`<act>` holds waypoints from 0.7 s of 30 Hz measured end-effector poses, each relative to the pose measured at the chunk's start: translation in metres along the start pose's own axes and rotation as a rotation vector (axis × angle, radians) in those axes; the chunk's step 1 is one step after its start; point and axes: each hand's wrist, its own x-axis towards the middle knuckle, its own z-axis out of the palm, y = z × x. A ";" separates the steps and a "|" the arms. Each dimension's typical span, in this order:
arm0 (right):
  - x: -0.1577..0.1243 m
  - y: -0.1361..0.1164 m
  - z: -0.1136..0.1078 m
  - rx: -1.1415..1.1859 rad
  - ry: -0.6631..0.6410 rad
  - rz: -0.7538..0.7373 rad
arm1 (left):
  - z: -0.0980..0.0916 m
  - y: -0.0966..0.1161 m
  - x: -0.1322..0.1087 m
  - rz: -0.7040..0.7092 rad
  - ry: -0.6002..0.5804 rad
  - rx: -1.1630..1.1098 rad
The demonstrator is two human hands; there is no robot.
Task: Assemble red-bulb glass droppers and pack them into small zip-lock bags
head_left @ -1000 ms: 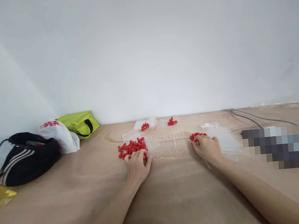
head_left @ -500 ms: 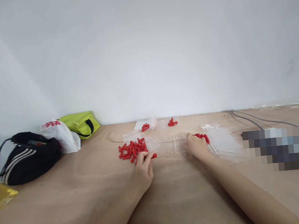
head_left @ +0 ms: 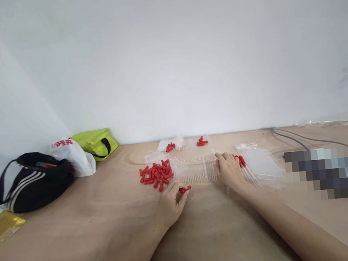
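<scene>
Pinched between the fingertips of my left hand [head_left: 171, 201] is a red rubber dropper bulb [head_left: 185, 189], just in front of the pile. My right hand [head_left: 230, 169] is closed at the right end of a row of clear glass dropper tubes [head_left: 196, 171]; a thin tube [head_left: 227, 190] pokes out below its fingers. A heap of loose red bulbs [head_left: 156, 175] lies left of the row. Right of my right hand, finished-looking droppers [head_left: 248, 173] with red bulbs on glass tubes lie side by side, partly hidden by the hand.
Clear zip bags [head_left: 262, 163] lie at the right. Near the wall, two small groups of bulbs [head_left: 202, 141] rest on plastic bags. A black bag [head_left: 41, 182], a white plastic bag [head_left: 76, 159] and a green bag [head_left: 98, 142] stand left. Grey cables [head_left: 296, 137] run at the back right.
My left hand has moved slightly right and toward me with the red bulb, which has turned. My right hand has shifted a little, and a tube now shows beneath it.
</scene>
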 end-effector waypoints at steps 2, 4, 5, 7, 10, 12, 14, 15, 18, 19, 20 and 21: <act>-0.015 0.003 0.000 0.195 0.131 -0.171 | 0.000 0.001 -0.001 -0.044 0.002 -0.015; -0.034 0.004 0.001 0.338 0.171 -0.339 | 0.002 0.000 -0.002 -0.084 0.000 -0.033; -0.043 0.004 0.001 0.370 0.164 -0.398 | 0.004 -0.001 -0.003 -0.102 -0.001 -0.048; -0.058 0.001 0.000 0.402 0.113 -0.473 | 0.006 -0.001 -0.005 -0.137 -0.006 -0.087; -0.067 -0.006 -0.003 0.426 0.057 -0.503 | 0.008 -0.001 -0.006 -0.179 -0.020 -0.158; -0.066 -0.010 -0.004 0.435 0.056 -0.492 | 0.008 0.000 -0.006 -0.177 -0.033 -0.174; -0.064 -0.012 -0.003 0.439 0.054 -0.481 | 0.007 0.002 -0.006 -0.153 -0.036 -0.154; -0.064 -0.013 -0.003 0.439 0.049 -0.477 | 0.007 0.002 -0.005 -0.138 -0.035 -0.138; -0.063 -0.013 -0.002 0.438 0.032 -0.472 | 0.004 0.005 -0.003 -0.095 -0.036 -0.100; -0.063 -0.013 -0.002 0.439 0.027 -0.473 | 0.003 0.006 -0.003 -0.081 -0.037 -0.091; -0.064 -0.013 -0.002 0.441 0.023 -0.476 | 0.003 0.006 -0.002 -0.066 -0.037 -0.083; -0.064 -0.013 -0.003 0.444 0.019 -0.480 | 0.002 0.007 -0.001 -0.049 -0.039 -0.076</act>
